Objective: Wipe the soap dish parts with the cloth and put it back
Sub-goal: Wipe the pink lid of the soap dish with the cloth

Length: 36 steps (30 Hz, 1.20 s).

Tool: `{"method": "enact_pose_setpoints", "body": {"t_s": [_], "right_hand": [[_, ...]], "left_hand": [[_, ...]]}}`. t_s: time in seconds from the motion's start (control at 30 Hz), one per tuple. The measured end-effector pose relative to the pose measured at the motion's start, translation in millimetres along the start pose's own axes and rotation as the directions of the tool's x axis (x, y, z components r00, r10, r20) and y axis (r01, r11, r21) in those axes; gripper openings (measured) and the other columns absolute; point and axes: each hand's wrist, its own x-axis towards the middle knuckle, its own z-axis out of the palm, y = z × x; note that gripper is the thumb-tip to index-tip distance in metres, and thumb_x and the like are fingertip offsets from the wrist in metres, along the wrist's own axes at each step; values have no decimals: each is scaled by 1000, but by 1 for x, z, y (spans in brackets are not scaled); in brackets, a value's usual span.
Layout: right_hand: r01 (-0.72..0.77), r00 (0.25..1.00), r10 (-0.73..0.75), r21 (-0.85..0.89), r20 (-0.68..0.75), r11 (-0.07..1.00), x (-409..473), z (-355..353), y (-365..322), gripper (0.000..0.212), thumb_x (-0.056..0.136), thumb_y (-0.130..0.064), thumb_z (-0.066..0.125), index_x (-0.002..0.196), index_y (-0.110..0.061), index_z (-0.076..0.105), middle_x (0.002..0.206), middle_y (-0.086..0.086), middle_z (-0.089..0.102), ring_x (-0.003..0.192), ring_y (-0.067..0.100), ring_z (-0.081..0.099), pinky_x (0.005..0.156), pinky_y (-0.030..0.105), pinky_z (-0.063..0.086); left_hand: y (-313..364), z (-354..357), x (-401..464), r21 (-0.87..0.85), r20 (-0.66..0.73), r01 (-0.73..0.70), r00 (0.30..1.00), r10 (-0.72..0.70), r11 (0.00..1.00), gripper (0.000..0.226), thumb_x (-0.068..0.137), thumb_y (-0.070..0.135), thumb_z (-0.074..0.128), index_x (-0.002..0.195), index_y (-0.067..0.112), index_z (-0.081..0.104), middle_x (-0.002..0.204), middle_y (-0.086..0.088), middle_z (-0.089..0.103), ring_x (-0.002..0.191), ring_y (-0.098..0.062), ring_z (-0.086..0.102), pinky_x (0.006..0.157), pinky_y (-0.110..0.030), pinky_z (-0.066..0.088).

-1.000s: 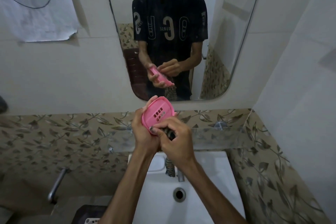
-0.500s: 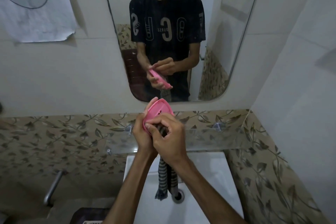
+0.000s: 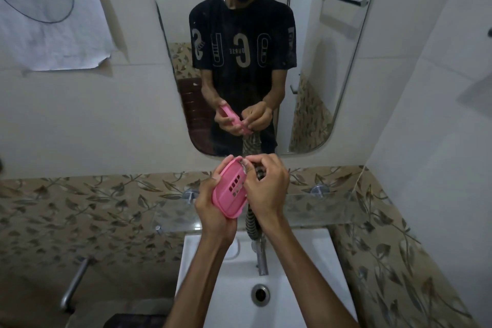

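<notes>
My left hand (image 3: pixel 213 208) grips a pink oval soap dish part (image 3: pixel 231 190) with slots in its middle, tilted up above the sink. My right hand (image 3: pixel 266 186) holds a striped dark-and-light cloth (image 3: pixel 251 224) against the dish's upper right edge; fingers curl round the cloth near the rim. The cloth's tail hangs down below my right hand, in front of the tap. The mirror shows the same hands, dish and cloth from the front.
A white sink (image 3: pixel 306 269) with a drain (image 3: pixel 260 294) and a chrome tap (image 3: pixel 262 258) lies below my hands. A glass shelf (image 3: pixel 319 208) runs along the leaf-patterned tiles. A mirror (image 3: pixel 332 74) hangs above; a metal handle (image 3: pixel 76 281) sits low left.
My right hand with the cloth has moved from the dish's lower edge up to its upper right rim. The dish now tilts with its slotted face more toward me.
</notes>
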Motion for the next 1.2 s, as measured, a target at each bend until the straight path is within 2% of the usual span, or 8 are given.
{"method": "enact_pose_setpoints", "body": {"t_s": [0.23,0.4,0.57,0.73,0.87,1.0,1.1,1.2], "right_hand": [[-244,963,242,1,119,970,-29,-9,15,2,94,-14,76,94,-13,78,89,-3,76,81,6,70,72,13,55],[-437,888,387,190,250,879,-44,-7,12,10,94,-13,78,93,-22,79,81,-10,78,74,4,76,67,22,64],[-597,795,484,329,366,732,-47,-8,9,9,95,-9,76,93,-17,81,86,1,82,78,11,78,70,21,62],[-698,714,529,411,459,586,-53,-10,7,8,95,-6,76,91,-11,80,84,7,82,72,13,77,62,21,60],[-744,666,499,444,555,499,-56,-13,10,9,96,-5,72,96,-8,80,94,12,82,85,20,79,70,25,62],[-780,625,537,477,567,404,-60,-13,17,17,96,0,68,90,-11,80,88,13,80,78,22,77,66,28,62],[-817,576,606,397,549,418,-63,-10,24,19,96,-5,67,86,-14,80,82,14,78,75,27,73,65,32,62],[-844,529,633,272,565,463,-72,-5,32,22,98,-30,70,93,-12,82,87,22,79,75,31,73,63,31,61]], "left_hand": [[-5,-4,-3,100,-40,-68,997,72,993,54,87,39,58,137,21,67,129,-14,71,105,-25,71,72,-34,61],[-10,-5,1,267,-65,-162,981,185,950,49,93,30,49,137,15,63,140,-16,63,129,-42,59,100,-59,54],[-15,-14,8,519,56,-296,948,314,802,56,90,38,51,138,11,61,133,2,66,124,-15,61,100,-33,54],[-26,-31,10,575,106,-310,946,307,757,51,90,34,50,136,13,61,128,19,67,122,-9,61,101,-28,51],[-32,-43,5,591,106,-285,955,277,755,53,91,33,53,138,11,62,137,1,66,129,-18,61,106,-34,52],[-38,-57,-4,624,133,-284,957,259,728,55,91,34,58,143,16,58,146,-4,60,138,-21,55,111,-42,51],[-40,-71,-9,702,202,-315,948,245,639,59,92,34,63,147,14,53,150,-4,56,141,-27,52,111,-53,50],[-39,-89,-12,788,325,-395,918,225,473,65,91,33,69,150,14,50,152,-1,53,142,-26,51,114,-49,48]]}}
